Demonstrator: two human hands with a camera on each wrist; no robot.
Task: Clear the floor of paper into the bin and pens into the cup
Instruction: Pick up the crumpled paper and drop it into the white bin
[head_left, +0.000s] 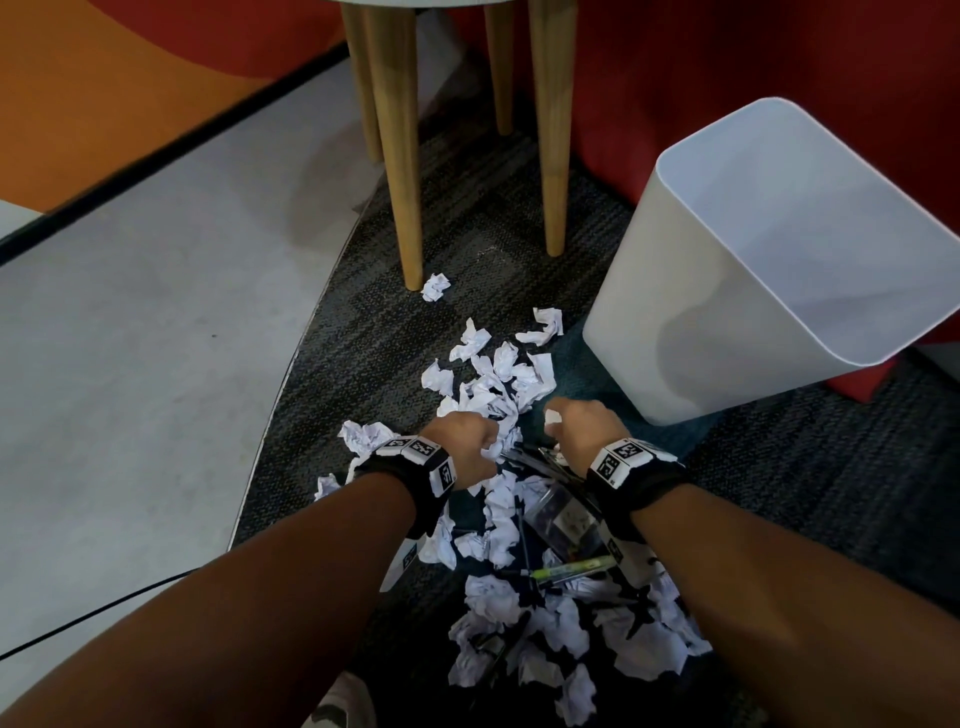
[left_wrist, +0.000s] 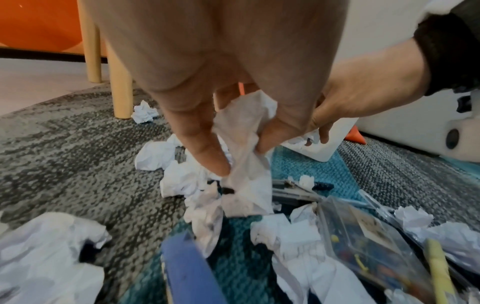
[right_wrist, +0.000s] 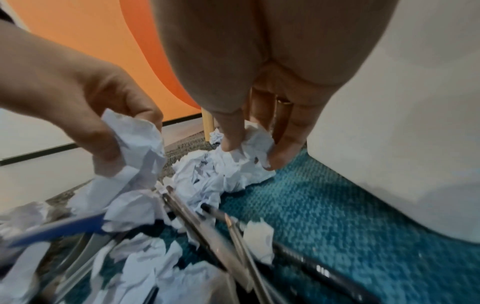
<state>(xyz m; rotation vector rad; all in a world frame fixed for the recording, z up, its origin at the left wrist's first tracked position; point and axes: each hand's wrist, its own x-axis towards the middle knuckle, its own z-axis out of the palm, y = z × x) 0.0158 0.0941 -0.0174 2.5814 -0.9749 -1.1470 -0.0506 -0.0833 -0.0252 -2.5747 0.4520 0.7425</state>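
Observation:
Several crumpled white paper balls (head_left: 493, 374) litter the dark carpet between my arms and ahead of them. My left hand (left_wrist: 242, 160) pinches one crumpled paper (left_wrist: 249, 195) just above the pile. My right hand (right_wrist: 253, 155) pinches another paper ball (right_wrist: 255, 139) beside the white bin (head_left: 779, 260), which stands tilted at the right, open and empty. A clear plastic cup (head_left: 563, 519) lies on its side under my right wrist. Pens lie among the paper: a green-yellow highlighter (head_left: 571, 569), clear pens (right_wrist: 207, 226) and a black pen (right_wrist: 311, 265).
Wooden table legs (head_left: 400, 156) stand on the carpet ahead, one paper ball (head_left: 435, 287) at their foot. Red upholstery (head_left: 675, 78) is behind the bin. Grey hard floor (head_left: 130, 338) spreads to the left, crossed by a black cable (head_left: 78, 623). A shoe (head_left: 343, 701) shows at the bottom.

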